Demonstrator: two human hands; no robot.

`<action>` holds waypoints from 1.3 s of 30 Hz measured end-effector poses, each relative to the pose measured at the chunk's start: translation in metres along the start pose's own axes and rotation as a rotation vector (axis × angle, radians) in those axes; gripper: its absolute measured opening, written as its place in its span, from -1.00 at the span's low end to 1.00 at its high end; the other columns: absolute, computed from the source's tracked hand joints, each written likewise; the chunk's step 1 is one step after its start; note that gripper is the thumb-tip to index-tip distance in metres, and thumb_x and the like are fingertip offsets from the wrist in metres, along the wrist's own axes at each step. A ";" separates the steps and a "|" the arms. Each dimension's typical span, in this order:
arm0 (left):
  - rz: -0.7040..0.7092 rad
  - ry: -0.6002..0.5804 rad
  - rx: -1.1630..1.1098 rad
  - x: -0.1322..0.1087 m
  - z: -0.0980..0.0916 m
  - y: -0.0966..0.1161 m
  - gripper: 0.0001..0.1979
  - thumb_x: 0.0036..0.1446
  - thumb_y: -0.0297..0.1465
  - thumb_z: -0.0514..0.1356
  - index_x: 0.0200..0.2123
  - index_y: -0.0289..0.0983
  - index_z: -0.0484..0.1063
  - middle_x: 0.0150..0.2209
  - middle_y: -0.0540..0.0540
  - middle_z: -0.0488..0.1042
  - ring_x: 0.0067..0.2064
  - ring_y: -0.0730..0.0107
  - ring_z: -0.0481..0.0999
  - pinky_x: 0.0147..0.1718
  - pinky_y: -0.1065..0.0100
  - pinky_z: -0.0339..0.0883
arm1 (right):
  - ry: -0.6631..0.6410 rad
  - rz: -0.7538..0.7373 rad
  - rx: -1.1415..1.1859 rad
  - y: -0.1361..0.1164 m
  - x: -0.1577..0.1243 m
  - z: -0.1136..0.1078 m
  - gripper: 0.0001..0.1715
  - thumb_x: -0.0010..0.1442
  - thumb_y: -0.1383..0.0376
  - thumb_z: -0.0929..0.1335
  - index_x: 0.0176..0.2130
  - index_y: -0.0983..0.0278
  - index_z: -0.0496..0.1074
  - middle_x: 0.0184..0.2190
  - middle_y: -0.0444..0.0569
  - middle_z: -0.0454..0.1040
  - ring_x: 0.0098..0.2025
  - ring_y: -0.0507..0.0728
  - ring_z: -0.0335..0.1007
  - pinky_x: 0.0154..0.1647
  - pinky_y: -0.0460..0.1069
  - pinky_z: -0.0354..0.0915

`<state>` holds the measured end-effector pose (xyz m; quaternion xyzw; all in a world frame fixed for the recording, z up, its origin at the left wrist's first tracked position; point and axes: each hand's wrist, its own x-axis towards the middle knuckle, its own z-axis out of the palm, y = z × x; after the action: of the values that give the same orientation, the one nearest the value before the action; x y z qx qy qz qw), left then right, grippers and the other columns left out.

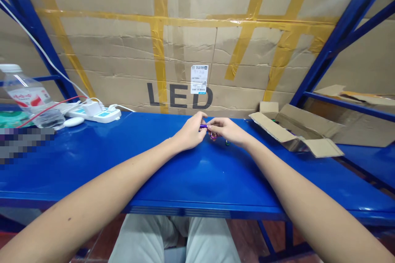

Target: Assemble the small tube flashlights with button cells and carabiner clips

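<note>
Both hands meet near the far side of the blue table (pixel 197 181). My left hand (pixel 191 132) is closed around a small shiny purple cylinder (pixel 203 126), which lies roughly level between thumb and fingers. At the cylinder's right end, my right hand (pixel 228 131) is pinched shut. A purple ring (pixel 213 135) shows just under the right fingertips; whether it joins the cylinder I cannot tell. Partly hidden beneath the right hand, a tiny green object (pixel 227 143) sits on the table, too small to name.
To the right stands an open cardboard box (pixel 321 148) with its flaps out. A power strip (pixel 106 115), a white oval object (pixel 74 122) and a plastic bottle (pixel 33 94) are at the left. A big taped carton (pixel 123 61) backs the table between blue frame posts.
</note>
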<state>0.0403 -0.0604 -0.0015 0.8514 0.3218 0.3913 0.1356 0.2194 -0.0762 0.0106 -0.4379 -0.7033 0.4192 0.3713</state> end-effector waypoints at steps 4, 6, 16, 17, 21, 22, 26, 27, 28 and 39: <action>0.025 -0.031 -0.032 -0.002 0.001 0.000 -0.61 0.12 -0.58 0.03 0.04 -0.32 0.17 -0.17 -0.21 0.39 -0.11 0.19 0.44 -0.09 0.12 0.34 | -0.033 -0.018 0.010 0.001 0.000 0.005 -0.79 0.18 0.22 0.35 -0.42 0.31 0.39 -0.51 -0.09 0.44 -0.50 0.02 0.36 -0.40 -0.04 0.28; 0.037 -0.047 -0.032 -0.003 0.003 -0.001 -0.58 0.13 -0.59 0.00 0.08 -0.33 0.13 -0.13 -0.25 0.37 -0.08 0.18 0.43 -0.06 0.10 0.34 | -0.036 -0.024 0.017 0.004 0.001 0.008 -0.75 0.21 0.19 0.34 -0.43 0.30 0.36 -0.52 -0.09 0.44 -0.51 0.01 0.36 -0.41 -0.05 0.26; 0.088 -0.033 0.059 -0.002 0.008 -0.008 -0.61 0.17 -0.58 -0.01 0.08 -0.33 0.15 -0.05 -0.29 0.36 0.02 0.14 0.40 0.02 0.05 0.30 | 0.079 0.030 0.178 0.013 0.007 0.013 -0.76 0.09 0.21 0.39 -0.51 0.30 0.37 -0.62 -0.08 0.42 -0.53 0.05 0.38 -0.43 -0.04 0.28; 0.087 -0.035 0.055 -0.002 0.007 -0.007 -0.63 0.17 -0.58 0.00 0.07 -0.34 0.16 -0.07 -0.28 0.37 0.00 0.15 0.41 0.01 0.06 0.31 | 0.090 0.031 0.180 0.013 0.007 0.013 -0.77 0.08 0.23 0.38 -0.52 0.30 0.38 -0.62 -0.08 0.42 -0.52 0.05 0.38 -0.42 -0.04 0.28; 0.089 -0.034 0.028 -0.003 0.003 -0.005 -0.67 0.16 -0.58 0.02 0.01 -0.29 0.22 -0.14 -0.20 0.42 -0.05 0.20 0.42 -0.01 0.10 0.31 | 0.084 0.027 0.187 0.013 0.006 0.014 -0.77 0.05 0.27 0.36 -0.58 0.31 0.39 -0.62 -0.05 0.44 -0.51 0.06 0.40 -0.37 -0.02 0.31; 0.085 -0.027 0.013 -0.003 0.003 -0.004 -0.67 0.15 -0.57 0.04 0.00 -0.27 0.23 -0.15 -0.18 0.42 -0.05 0.21 0.41 0.00 0.11 0.30 | 0.082 0.025 0.194 0.013 0.006 0.014 -0.77 0.04 0.28 0.35 -0.59 0.30 0.39 -0.62 -0.05 0.44 -0.51 0.06 0.39 -0.37 -0.02 0.31; -0.068 0.067 -0.258 0.004 0.001 -0.003 -0.62 0.08 -0.42 0.18 -0.01 -0.28 0.28 -0.06 -0.22 0.45 0.03 0.19 0.42 0.05 0.12 0.28 | 0.133 0.007 0.202 0.013 0.007 0.012 -0.77 0.00 0.28 0.35 -0.63 0.30 0.38 -0.64 -0.07 0.41 -0.52 0.06 0.35 -0.38 -0.03 0.29; -0.153 0.104 -0.393 0.007 -0.001 -0.003 -0.62 0.07 -0.36 0.19 -0.02 -0.31 0.29 -0.03 -0.26 0.46 0.04 0.18 0.43 0.06 0.12 0.29 | 0.154 -0.001 0.184 0.012 0.007 0.011 -0.74 0.01 0.27 0.35 -0.64 0.29 0.36 -0.65 -0.07 0.40 -0.52 0.06 0.35 -0.39 -0.03 0.27; -0.248 0.135 -0.547 0.010 -0.004 -0.005 -0.62 0.08 -0.31 0.16 -0.04 -0.34 0.31 -0.01 -0.31 0.46 0.04 0.15 0.45 0.06 0.12 0.30 | 0.172 -0.013 0.158 0.011 0.007 0.011 -0.70 0.03 0.25 0.34 -0.66 0.29 0.35 -0.66 -0.07 0.40 -0.53 0.05 0.33 -0.40 -0.03 0.25; -0.461 -0.009 -1.208 0.014 -0.023 -0.019 -0.32 0.17 0.07 -0.09 -0.02 -0.38 0.42 0.10 -0.39 0.45 0.18 -0.09 0.39 0.13 -0.05 0.29 | 0.116 -0.102 0.001 -0.003 0.000 0.009 -0.69 0.08 0.26 0.30 -0.63 0.30 0.37 -0.65 -0.06 0.41 -0.54 0.04 0.31 -0.43 -0.03 0.16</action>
<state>0.0216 -0.0373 0.0126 0.5357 0.2188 0.4609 0.6728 0.2105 -0.0795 0.0098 -0.4247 -0.7019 0.3741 0.4325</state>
